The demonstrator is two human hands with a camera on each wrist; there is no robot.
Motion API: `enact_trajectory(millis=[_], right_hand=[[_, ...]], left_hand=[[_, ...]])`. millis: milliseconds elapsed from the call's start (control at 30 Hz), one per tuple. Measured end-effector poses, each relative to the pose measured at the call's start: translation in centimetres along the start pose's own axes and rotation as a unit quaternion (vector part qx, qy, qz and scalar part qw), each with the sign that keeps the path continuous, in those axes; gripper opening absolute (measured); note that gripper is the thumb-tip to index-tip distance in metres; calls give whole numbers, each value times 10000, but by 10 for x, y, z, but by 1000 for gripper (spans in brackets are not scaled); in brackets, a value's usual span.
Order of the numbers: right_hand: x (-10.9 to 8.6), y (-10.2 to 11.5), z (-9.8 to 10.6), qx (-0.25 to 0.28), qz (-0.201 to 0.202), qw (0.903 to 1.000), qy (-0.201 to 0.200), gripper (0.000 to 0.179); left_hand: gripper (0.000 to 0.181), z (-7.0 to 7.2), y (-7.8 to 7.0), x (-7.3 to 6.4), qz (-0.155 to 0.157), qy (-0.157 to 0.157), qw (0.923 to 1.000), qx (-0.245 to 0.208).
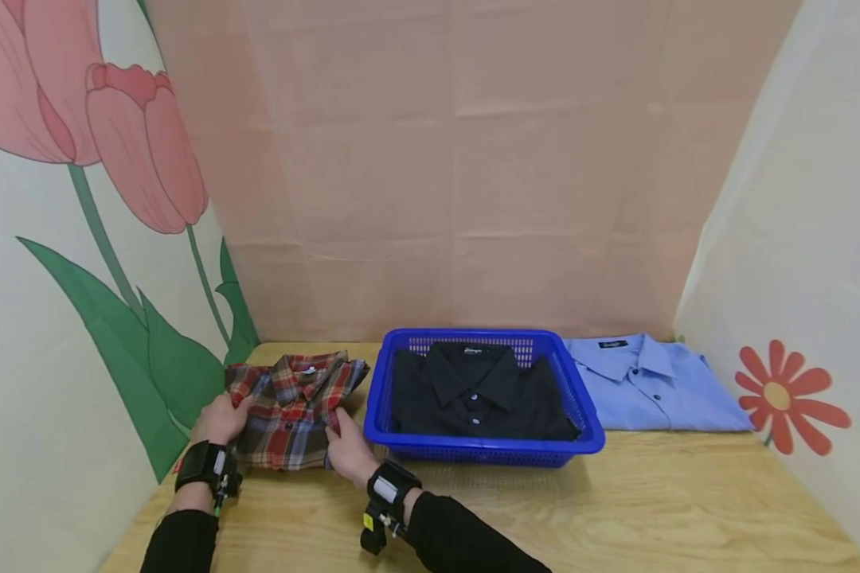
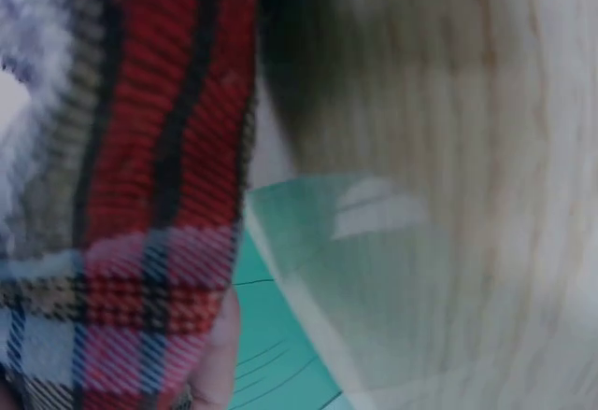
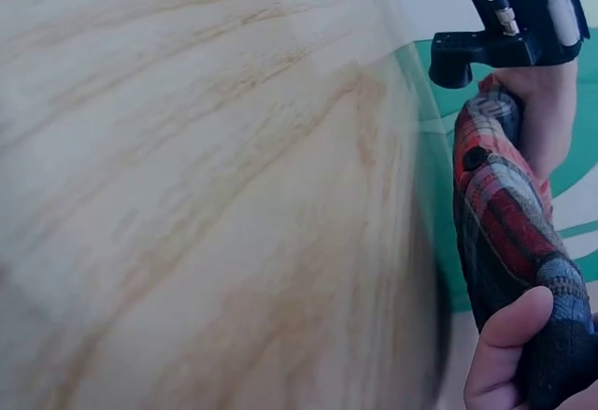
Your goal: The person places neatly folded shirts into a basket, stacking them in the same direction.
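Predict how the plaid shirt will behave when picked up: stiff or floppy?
The plaid shirt is probably floppy, its cloth looking soft and rumpled. Its folds may loosen, since the left hand and right hand grip only its sides.

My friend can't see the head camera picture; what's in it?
A person's left hand and right hand grip a plaid shirt at a wooden table. Right of it, a blue basket holds a black shirt; a light-blue shirt lies farther right.
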State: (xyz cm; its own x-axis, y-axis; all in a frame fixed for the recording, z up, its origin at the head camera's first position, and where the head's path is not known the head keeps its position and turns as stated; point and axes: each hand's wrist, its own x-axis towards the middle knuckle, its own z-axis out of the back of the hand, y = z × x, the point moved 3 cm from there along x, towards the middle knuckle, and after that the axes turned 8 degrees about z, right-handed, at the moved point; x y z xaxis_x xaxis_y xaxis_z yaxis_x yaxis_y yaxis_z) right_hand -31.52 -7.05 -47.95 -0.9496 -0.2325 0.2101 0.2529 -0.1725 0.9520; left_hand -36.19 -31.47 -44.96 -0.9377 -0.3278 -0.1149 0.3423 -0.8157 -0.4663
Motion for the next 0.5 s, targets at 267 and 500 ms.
enact_trajectory(millis=[267, 500], right_hand=[[0, 26, 3, -806, 503, 9951, -262, 24], [-2, 46, 5, -1256, 718, 9888, -359, 30]], left_hand=[[63, 11, -1, -4, -22, -205, 9992, -341], [67, 12, -6, -7, -55, -391, 9982, -451]])
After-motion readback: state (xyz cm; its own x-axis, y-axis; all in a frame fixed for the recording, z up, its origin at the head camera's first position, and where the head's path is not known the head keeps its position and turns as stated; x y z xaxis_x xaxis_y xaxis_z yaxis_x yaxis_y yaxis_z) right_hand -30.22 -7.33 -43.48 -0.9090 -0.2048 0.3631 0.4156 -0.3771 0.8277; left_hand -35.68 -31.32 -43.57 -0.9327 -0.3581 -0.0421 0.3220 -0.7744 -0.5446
